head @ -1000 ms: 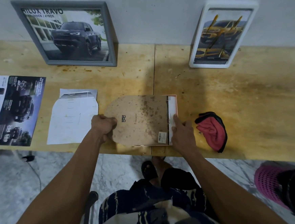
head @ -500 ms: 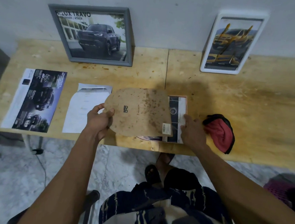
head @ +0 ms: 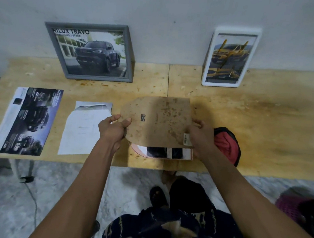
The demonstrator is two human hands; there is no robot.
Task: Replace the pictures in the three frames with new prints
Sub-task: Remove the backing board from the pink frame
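A stained brown backing board [head: 159, 121] hangs lifted above the table, pinched at its left edge by my left hand [head: 112, 128] and held at its right edge by my right hand [head: 199, 137]. Under it lies a pink frame [head: 161, 153] face down, with a dark print showing inside. A grey frame [head: 93, 52] with a dark truck picture leans on the wall at the back left. A white frame [head: 230, 57] with a yellow truck picture leans at the back right. A dark brochure print [head: 28, 120] and a white cut sheet [head: 84, 128] lie at the left.
A red and black cloth [head: 227, 145] lies just right of my right hand. The wooden table [head: 264, 127] ends at its front edge close below the pink frame. My legs and a dark sandal show under the table, with a pink basket [head: 292, 206] at the right.
The backing board has come up off the pink frame and shifted back, uncovering the print. My right hand moved from the frame's edge onto the board.
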